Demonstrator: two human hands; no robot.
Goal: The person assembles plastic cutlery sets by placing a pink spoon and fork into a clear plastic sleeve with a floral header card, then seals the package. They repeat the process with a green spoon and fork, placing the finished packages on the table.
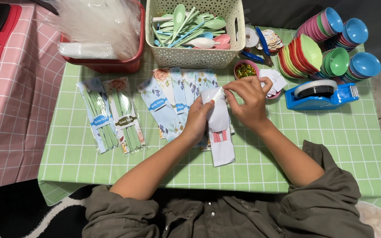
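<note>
My left hand and my right hand both grip a narrow clear plastic sleeve with a white card inside, held over the green checked tablecloth. The fingers of both hands pinch the sleeve's top end, where the clear flap sticks up. Just behind the hands lies a fanned row of flowered blue-and-white sleeves. Two finished packs of green cutlery lie to the left.
A cream basket of pastel spoons and forks stands at the back. A blue tape dispenser and stacks of coloured bowls are at the right. A red tub with plastic bags sits back left. A small pink bowl holds gold bits.
</note>
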